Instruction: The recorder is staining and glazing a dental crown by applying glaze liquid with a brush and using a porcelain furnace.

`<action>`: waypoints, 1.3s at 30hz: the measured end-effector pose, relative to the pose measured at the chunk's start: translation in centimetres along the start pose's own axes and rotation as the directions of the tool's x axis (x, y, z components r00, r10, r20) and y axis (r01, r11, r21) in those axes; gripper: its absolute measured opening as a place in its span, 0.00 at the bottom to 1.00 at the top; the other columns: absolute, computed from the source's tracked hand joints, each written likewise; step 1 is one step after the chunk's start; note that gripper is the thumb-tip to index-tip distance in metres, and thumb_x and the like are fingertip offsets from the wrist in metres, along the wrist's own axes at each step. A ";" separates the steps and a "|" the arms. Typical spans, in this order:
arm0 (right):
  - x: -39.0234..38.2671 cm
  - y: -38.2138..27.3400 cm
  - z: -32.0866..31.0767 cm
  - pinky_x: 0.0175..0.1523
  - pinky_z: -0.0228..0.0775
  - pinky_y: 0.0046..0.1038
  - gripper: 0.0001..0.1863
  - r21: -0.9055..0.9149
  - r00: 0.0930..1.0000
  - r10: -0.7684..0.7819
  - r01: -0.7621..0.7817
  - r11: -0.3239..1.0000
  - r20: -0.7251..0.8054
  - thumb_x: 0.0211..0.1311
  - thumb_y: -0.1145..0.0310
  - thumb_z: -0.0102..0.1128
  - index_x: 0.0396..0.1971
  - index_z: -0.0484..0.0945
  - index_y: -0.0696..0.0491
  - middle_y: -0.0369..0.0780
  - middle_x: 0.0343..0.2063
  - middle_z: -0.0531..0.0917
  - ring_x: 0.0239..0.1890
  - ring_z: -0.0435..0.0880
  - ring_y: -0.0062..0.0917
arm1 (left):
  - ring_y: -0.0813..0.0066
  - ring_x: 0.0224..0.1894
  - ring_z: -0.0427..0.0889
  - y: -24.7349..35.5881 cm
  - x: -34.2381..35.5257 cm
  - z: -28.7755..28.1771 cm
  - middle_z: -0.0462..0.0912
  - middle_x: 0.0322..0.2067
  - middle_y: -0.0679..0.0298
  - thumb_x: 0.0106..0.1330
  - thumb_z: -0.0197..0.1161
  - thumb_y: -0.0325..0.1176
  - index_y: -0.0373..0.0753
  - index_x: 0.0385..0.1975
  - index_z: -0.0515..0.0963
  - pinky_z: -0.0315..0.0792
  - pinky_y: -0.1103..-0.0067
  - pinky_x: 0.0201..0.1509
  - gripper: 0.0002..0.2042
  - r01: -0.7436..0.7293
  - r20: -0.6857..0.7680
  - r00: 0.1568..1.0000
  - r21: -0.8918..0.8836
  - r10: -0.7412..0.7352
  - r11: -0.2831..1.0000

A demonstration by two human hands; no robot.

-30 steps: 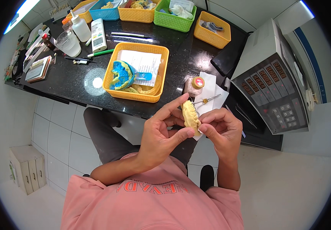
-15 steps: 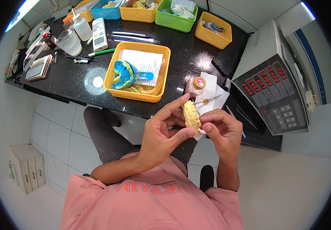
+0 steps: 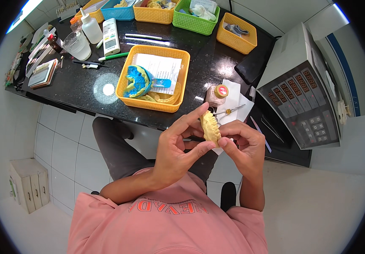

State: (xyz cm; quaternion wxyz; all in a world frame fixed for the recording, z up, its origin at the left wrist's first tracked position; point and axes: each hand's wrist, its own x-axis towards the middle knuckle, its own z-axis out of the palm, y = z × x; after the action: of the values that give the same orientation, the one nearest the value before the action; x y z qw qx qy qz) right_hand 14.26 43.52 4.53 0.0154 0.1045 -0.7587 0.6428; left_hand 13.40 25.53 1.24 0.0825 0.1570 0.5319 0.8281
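Black counter (image 3: pixel 85 91) | both hands (image 3: pixel 178 146) pinch yellow dental cast (image 3: pixel 210 127)

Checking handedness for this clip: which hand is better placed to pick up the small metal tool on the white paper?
Right, probably. The right hand sits just below the metal tool on the white paper; the left hand, pinching the yellow dental cast, is farther away.

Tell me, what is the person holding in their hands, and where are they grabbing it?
A yellow dental cast, a model of teeth. The left hand pinches its top and lower end, and the right hand grips its lower right side.
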 end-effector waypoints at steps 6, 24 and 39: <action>0.2 -0.1 0.0 0.41 0.75 0.21 0.06 -0.049 0.999 -0.033 0.033 0.998 0.000 0.54 0.78 0.66 0.33 0.83 0.62 0.41 0.32 0.85 0.34 0.83 0.22 | 0.77 0.48 0.79 0.1 -0.1 0.1 0.73 0.47 0.62 0.59 0.66 0.19 0.38 0.67 0.62 0.78 0.80 0.54 0.34 0.009 -0.015 1.000 -0.008 -0.010 1.000; -1.1 -0.6 0.8 0.42 0.76 0.23 0.12 -0.172 0.982 -0.133 0.110 0.979 -0.132 0.52 0.78 0.70 0.38 0.83 0.61 0.42 0.33 0.86 0.35 0.86 0.23 | 0.78 0.41 0.79 1.1 0.7 0.1 0.76 0.39 0.62 0.61 0.68 0.24 0.33 0.65 0.63 0.81 0.81 0.45 0.32 0.194 -0.008 0.979 -0.232 -0.201 0.953; -1.2 0.2 1.6 0.44 0.76 0.24 0.13 -0.242 0.960 -0.181 0.127 0.962 -0.214 0.50 0.77 0.71 0.38 0.83 0.60 0.42 0.34 0.86 0.37 0.86 0.25 | 0.76 0.46 0.80 0.3 0.7 0.3 0.77 0.44 0.59 0.61 0.67 0.24 0.34 0.66 0.61 0.79 0.79 0.50 0.33 0.141 -0.036 0.988 -0.211 -0.152 0.967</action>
State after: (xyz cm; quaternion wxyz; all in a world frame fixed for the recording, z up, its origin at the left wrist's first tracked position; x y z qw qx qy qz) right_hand 15.60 42.16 3.84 0.1668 0.0848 -0.8092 0.5570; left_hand 12.83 25.89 1.80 0.1454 0.0863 0.4547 0.8744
